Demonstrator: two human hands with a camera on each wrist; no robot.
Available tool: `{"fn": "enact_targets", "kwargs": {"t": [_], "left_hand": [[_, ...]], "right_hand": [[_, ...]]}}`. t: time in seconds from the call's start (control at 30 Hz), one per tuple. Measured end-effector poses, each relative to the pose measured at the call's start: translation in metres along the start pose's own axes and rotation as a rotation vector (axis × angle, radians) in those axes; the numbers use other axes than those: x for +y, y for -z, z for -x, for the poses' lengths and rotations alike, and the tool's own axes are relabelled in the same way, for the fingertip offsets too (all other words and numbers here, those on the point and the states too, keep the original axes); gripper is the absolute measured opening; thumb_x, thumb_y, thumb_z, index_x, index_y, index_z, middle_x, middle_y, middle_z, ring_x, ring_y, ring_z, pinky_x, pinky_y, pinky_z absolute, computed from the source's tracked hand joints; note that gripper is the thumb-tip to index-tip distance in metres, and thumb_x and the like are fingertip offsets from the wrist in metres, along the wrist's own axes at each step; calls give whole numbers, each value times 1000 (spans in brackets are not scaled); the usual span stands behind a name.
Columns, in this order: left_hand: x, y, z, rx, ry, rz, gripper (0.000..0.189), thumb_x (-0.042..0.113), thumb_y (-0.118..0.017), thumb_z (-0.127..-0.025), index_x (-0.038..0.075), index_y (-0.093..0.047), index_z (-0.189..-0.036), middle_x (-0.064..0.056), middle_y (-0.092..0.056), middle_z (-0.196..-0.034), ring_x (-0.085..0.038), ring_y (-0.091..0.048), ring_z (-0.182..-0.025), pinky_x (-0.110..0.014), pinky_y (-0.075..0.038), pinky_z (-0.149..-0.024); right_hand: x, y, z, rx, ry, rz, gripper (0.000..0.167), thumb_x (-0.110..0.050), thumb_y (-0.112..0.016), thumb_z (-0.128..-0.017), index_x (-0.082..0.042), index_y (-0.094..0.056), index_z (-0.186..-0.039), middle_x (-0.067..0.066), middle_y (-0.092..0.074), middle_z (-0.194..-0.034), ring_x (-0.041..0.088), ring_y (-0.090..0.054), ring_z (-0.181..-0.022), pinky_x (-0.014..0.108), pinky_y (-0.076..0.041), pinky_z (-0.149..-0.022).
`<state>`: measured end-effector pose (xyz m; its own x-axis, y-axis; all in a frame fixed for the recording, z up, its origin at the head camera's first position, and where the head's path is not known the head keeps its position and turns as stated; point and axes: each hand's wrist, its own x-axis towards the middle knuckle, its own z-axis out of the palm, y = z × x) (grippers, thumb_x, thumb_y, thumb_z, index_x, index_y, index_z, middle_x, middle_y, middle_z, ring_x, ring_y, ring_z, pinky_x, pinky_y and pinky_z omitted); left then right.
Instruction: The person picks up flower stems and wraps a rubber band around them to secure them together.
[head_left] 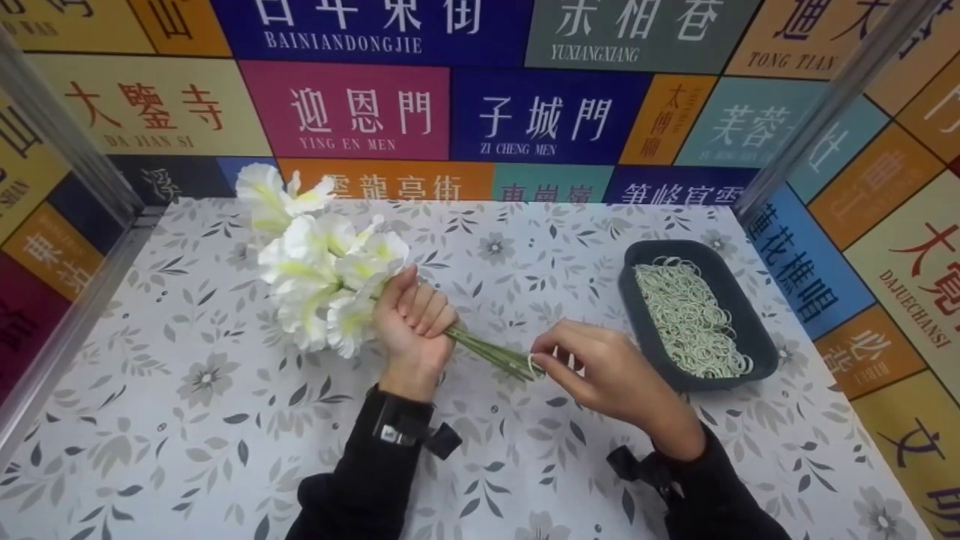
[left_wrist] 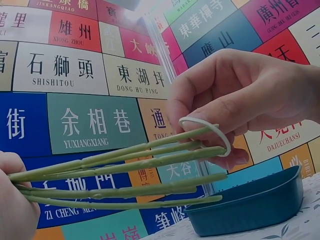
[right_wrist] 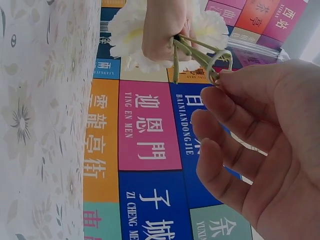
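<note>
My left hand (head_left: 416,319) grips a bunch of white artificial flowers (head_left: 322,270) by the stems, just below the blooms. The green stems (head_left: 491,352) stick out to the right of the fist. At their cut ends my right hand (head_left: 607,364) pinches a pale rubber band (left_wrist: 227,142) between thumb and forefinger. In the left wrist view the band loops round the tips of some upper stems, while lower stems (left_wrist: 165,202) lie outside it. The right wrist view shows the other fingers (right_wrist: 210,155) of that hand loosely curled.
A dark rectangular tub (head_left: 761,341) full of pale rubber bands (head_left: 694,319) stands to the right of the right hand. The table (head_left: 202,450) wears a leaf-patterned cover. Colourful panels with writing (head_left: 345,112) rise behind it and at both sides, with metal posts at the corners.
</note>
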<state>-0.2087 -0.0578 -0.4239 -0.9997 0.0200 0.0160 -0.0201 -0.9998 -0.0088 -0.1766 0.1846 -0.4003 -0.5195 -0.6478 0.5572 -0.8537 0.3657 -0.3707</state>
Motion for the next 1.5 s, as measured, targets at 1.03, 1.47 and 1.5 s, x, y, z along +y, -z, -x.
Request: {"fn": "enact_targets", "kwargs": {"t": [1.03,1.47,1.5], "left_hand": [[-25,3,8,-48,110,-100,46,12,-68,-85,18,-38,-51,8,-32,-41,-5,-14,-40,-17,-14,-36],[-28,-1,15,-67,170,-106,45,14,-69,-85,18,-39,-52,9,-34,-42,-5,-15,-40,-18,-15,-37],[-28,-2,16,-73,181,-102,45,14,-69,-85,18,-39,-52,9,-34,-42,-5,-14,-40,-18,-15,-36]], "right_hand": [[-8,-23,-3,69,-89,-103,6,-10,-73,-94,-12,-70,-98,-8,-64,-81,5,-55,-64,15,-47,-55],[12,-14,-1,65,58,-52,11,1,-70,-88,-6,-67,-95,-1,-69,-82,8,-59,-64,16,-50,-57],[15,-13,-1,60,86,-24,11,1,-70,-87,-6,-67,-94,-1,-69,-81,9,-60,-64,16,-50,-57]]}}
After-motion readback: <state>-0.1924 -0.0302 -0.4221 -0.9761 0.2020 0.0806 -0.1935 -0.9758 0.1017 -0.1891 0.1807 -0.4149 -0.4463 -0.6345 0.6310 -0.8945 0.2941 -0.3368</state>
